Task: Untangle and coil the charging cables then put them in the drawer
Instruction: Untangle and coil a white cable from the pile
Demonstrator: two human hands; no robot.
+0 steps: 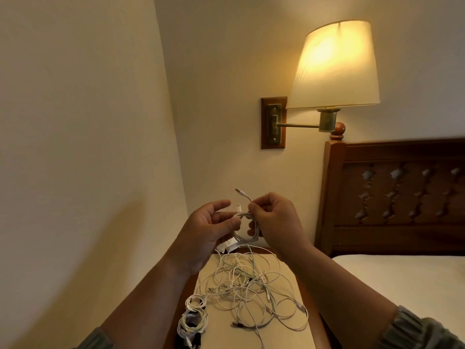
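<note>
Left hand (211, 222): raised over the table, palm turned up. Its fingers are half-curled with the tips at the left edge of the coil and the thumb spread above them. I cannot tell whether they clamp it.
Right hand (271, 217): thumb and forefinger pinch the cable near its free end, and the lower fingers curl round the right side of the coil.
Small white coiled charging cable (247, 230): held in the air between both hands, above the far edge of the table. Its short tail with the plug (239, 191) sticks up and to the left.
Loose tangle of white charging cables (251, 285): spread over the table top, with one strand rising to the coil.
Wooden bedside table with cream top (221, 333): carries the tangle.
Finished white cable coils (192, 316): stacked at the table's near left edge. I cannot tell whether they sit in a drawer or on the top.
White charger block (226, 246): at the far left of the table, partly hidden by the left hand.
Surroundings: a lit wall lamp with cream shade (334, 66), a carved dark wooden headboard (402, 195) and a bed with pale cover (402, 280) to the right.
</note>
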